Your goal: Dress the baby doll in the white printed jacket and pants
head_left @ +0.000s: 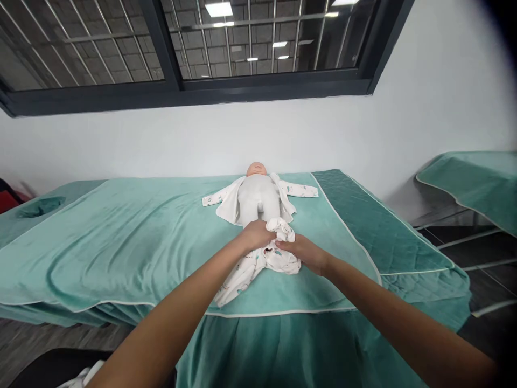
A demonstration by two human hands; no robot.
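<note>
A baby doll in a pale grey-white body lies on its back, its head toward the wall. Around its arms and sides spreads an unfastened white printed baby top. At the doll's feet, both my hands grip white printed baby trousers. My left hand is closed on the bunched cloth by one leg of the doll. My right hand pinches the same garment from the right side. The other trouser leg trails toward the bed's front edge. The doll's feet are hidden behind my hands and the cloth.
Everything lies on a bed with a green velvet cover, which has a face hole at its left end. Behind it stand a white wall and a barred window. A second green-covered bed is at the right.
</note>
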